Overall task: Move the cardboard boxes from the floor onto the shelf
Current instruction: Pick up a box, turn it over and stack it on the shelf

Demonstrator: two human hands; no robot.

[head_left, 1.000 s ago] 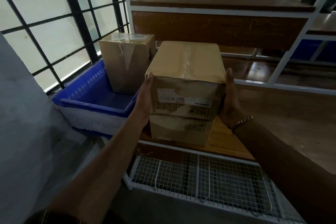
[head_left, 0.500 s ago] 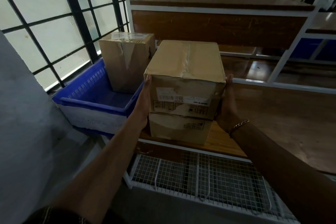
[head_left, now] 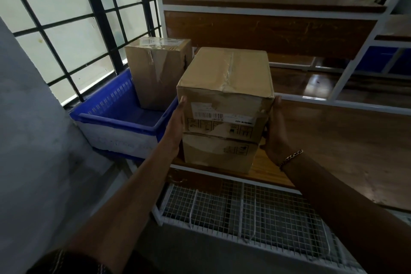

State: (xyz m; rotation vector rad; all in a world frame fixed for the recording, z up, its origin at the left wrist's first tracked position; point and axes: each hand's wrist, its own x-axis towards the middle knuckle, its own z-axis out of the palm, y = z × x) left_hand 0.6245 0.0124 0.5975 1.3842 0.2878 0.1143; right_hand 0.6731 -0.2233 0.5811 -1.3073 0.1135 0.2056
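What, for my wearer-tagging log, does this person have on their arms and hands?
Both the left hand and the right hand are bare, with no gloves. A gold-coloured chain-link bracelet circles the right wrist. Both forearms are uncovered. A dark sleeve edge shows near the left elbow, at the frame's bottom corner. No watch is visible.

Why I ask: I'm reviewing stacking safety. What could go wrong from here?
1. The left hand and right hand only press flat on the sides of the top box. That friction grip might slip.
2. The top box looks wider than the lower box under it, so the stack may tip when released.
3. The lower box sits near the front edge of the shelf, and a nudge could push it off.
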